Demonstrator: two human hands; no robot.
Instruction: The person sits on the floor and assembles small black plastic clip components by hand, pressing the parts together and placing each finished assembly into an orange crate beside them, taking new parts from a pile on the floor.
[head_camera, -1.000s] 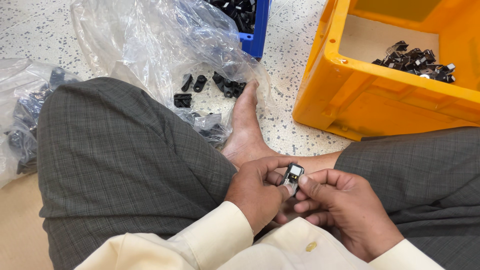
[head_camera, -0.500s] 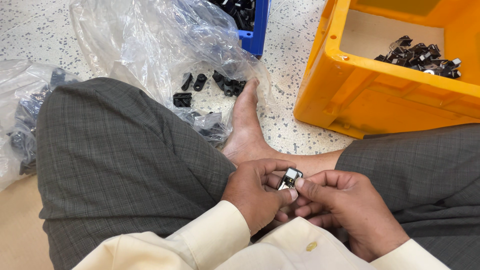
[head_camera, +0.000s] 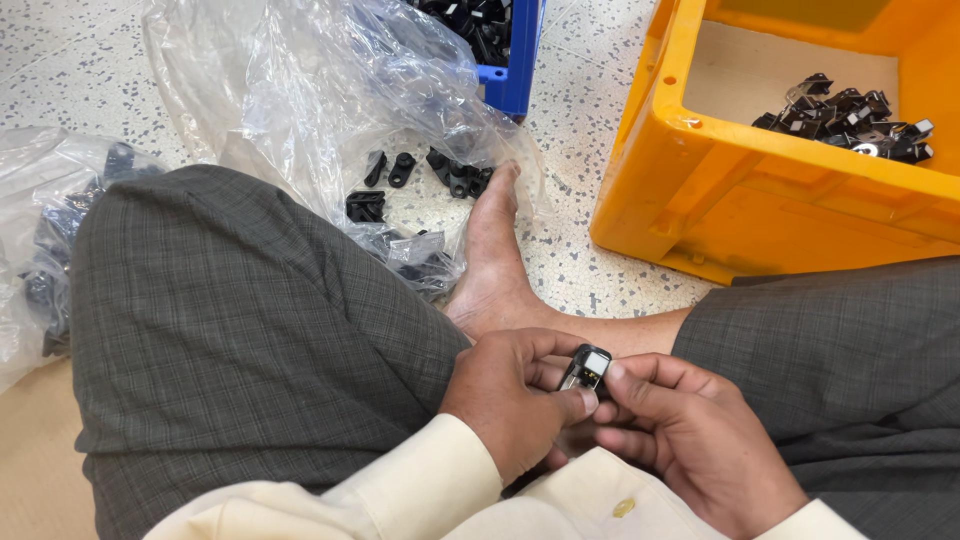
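A small black plastic part with a shiny metal piece (head_camera: 585, 367) is pinched between both my hands, low in the head view, over my crossed legs. My left hand (head_camera: 512, 398) grips it from the left with thumb and fingers. My right hand (head_camera: 690, 440) presses on it from the right with its fingertips. Both cuffs are cream-coloured. Part of the piece is hidden by my fingers.
An orange crate (head_camera: 700, 190) at the right holds several black-and-metal parts (head_camera: 850, 118). Loose black parts (head_camera: 420, 178) lie on clear plastic sheeting (head_camera: 300, 90) by my bare foot (head_camera: 495, 260). A blue bin (head_camera: 505, 50) stands behind; a bag of parts (head_camera: 50, 250) lies left.
The two hands have shifted slightly lower in view with the small part still between them; the part has turned a little.
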